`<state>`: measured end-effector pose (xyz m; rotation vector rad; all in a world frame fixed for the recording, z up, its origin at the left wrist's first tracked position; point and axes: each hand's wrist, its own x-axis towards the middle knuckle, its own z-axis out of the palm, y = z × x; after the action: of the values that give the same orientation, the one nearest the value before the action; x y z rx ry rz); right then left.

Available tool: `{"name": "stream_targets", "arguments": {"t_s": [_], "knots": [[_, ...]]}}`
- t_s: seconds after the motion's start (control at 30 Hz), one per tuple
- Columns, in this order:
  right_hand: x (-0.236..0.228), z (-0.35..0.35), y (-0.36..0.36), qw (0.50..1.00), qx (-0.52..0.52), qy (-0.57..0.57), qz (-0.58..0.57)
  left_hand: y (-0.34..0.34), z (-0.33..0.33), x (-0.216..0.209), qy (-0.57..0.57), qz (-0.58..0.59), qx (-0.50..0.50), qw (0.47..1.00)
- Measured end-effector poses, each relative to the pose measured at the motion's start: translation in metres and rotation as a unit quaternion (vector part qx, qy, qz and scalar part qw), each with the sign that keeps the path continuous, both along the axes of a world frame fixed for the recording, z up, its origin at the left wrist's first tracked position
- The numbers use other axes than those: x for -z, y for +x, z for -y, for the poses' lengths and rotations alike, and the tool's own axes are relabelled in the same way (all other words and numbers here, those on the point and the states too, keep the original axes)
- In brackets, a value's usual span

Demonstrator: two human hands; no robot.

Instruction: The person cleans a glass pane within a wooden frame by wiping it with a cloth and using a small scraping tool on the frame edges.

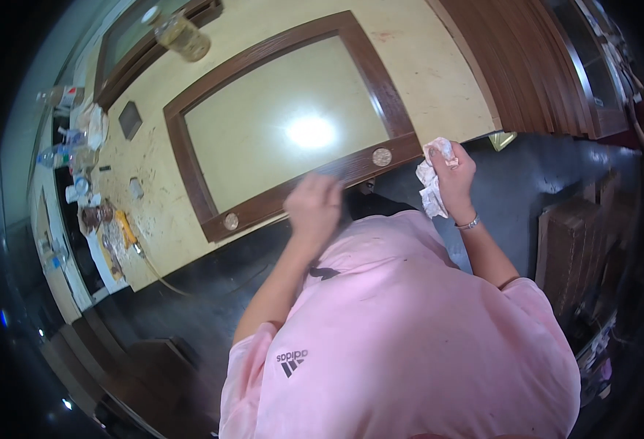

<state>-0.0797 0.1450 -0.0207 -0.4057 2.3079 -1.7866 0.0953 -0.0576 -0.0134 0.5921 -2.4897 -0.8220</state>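
A dark brown wooden cabinet door (265, 53) with a glass panel (263, 139) lies flat on the pale worktable. Two round, light-coloured hinge holes mark its near rail, one of them a hinge hole (382, 156) toward the right. Over the middle of that rail is my left hand (314, 205), its fingers curled and smeared by motion. Whether it holds anything is not clear. Just off the door's near right corner, my right hand (456, 175) is closed around a crumpled, stained white rag (430, 186), which hangs below the fingers.
A jar (183, 40) of yellowish liquid stands beyond the door, near another framed panel (120, 55). A dark sanding block (129, 121) lies to the left. A yellow-handled air gun (126, 230) with a hose and several bottles line the left edge. Brown boards (519, 58) are stacked at right.
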Motion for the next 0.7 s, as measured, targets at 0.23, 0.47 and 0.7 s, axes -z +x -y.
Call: {"name": "stream_targets", "arguments": {"t_s": [0.23, 0.47, 0.7], "knots": [[-0.016, 0.022, 0.020, 0.995, -0.079, 0.041, -0.047, 0.066, 0.059, 0.015, -0.060, 0.010, -0.146, 0.987], [-0.017, 0.043, 0.037, 0.991, -0.125, 0.014, 0.048, 0.079, 0.045, 0.010, -0.027, -0.017, -0.164, 0.986], [-0.028, 0.067, 0.033, 0.986, -0.163, -0.008, 0.039, 0.142, 0.095, 0.013, -0.020, 0.073, -0.349, 0.934]]}}
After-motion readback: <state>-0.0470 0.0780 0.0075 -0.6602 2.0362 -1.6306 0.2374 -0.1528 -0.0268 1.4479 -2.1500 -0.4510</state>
